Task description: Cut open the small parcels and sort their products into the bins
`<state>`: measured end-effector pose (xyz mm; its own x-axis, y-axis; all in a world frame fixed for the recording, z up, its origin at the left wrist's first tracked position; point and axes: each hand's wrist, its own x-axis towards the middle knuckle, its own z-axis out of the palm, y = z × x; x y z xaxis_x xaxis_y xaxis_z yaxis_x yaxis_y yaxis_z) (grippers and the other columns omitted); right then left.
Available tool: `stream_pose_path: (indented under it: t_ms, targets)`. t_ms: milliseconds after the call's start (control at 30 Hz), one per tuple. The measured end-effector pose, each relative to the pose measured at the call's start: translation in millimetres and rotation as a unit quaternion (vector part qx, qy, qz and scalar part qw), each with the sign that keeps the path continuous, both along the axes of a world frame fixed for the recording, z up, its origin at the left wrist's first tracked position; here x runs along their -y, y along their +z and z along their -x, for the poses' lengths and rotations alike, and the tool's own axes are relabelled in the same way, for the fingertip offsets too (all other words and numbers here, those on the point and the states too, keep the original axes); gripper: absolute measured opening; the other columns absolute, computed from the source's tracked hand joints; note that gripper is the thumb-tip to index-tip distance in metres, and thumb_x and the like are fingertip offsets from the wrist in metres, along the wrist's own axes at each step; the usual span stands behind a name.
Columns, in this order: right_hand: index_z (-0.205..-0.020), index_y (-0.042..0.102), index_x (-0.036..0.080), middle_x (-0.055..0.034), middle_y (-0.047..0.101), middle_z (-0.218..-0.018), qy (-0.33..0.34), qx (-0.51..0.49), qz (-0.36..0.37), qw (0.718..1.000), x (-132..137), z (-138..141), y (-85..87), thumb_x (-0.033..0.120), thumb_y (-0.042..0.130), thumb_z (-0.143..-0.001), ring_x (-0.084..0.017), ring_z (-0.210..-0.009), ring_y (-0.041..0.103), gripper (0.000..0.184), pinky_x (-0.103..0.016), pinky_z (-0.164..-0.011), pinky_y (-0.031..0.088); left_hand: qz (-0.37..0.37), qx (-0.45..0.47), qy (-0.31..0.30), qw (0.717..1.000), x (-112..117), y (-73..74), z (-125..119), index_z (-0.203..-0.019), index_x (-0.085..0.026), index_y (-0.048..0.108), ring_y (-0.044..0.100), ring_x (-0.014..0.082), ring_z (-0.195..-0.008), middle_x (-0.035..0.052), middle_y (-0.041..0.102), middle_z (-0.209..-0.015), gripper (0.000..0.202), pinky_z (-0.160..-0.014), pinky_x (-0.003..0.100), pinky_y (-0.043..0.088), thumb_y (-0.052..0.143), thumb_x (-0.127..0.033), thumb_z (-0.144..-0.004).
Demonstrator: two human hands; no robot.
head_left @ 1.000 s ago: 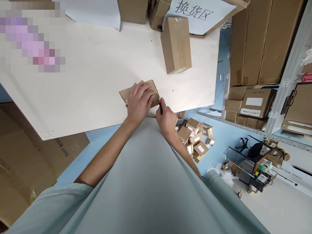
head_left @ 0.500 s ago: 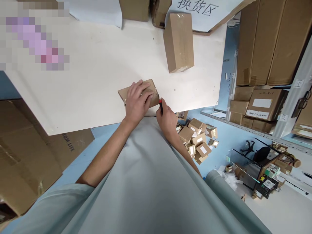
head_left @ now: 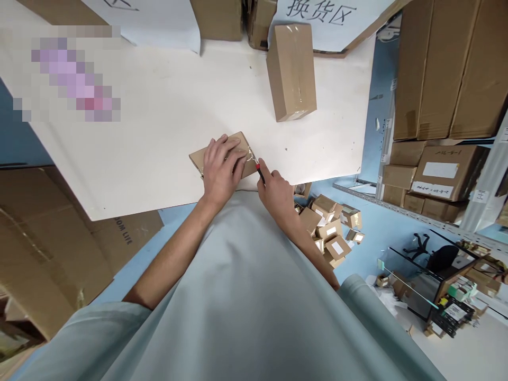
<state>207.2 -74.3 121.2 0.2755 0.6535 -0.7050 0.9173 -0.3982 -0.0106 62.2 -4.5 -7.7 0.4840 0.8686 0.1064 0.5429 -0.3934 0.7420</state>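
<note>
A small, flat cardboard box (head_left: 249, 167) lies at a slant near the front edge of the white table. On top of it rests my left hand (head_left: 221, 172), fingers stretched over the cardboard and slightly apart, pressing it down. My right hand (head_left: 277, 196) is closed around a slim cutter knife (head_left: 259, 169) with a red and black handle. The knife's thin metal end meets the box's right edge, where shiny clear tape shows. Most of the handle is hidden in my fist.
A taller taped carton (head_left: 293, 74) stands farther back on the white table (head_left: 159, 106). Behind it are boxes with handwritten paper signs (head_left: 321, 21). To the right, shelving holds large cartons (head_left: 448, 69). Small boxes (head_left: 331, 230) are heaped below. A big carton (head_left: 47, 238) stands at lower left.
The knife has moved slightly up and left along the box's right edge, with my right hand turned a little. The left hand stays on the box. The whole view has shifted slightly.
</note>
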Motion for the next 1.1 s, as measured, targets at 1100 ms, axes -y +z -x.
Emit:
stream_pose_path:
  t_ms: [1100]
  targets:
    - [-0.188,0.024,0.023,-0.0159,0.077,-0.126,-0.072,0.122,0.037,0.989,2,46,16.3,0.025,0.033,-0.119,-0.029,-0.107,0.077,0.069,-0.037,-0.094,0.059,0.095,0.101,-0.017,0.99,8,6.0,-9,-0.143,-0.033,0.069,0.043,0.0361,-0.172,0.0091,0.072,-0.157,0.039,-0.148,0.069,0.02,0.046,-0.052,-0.118]
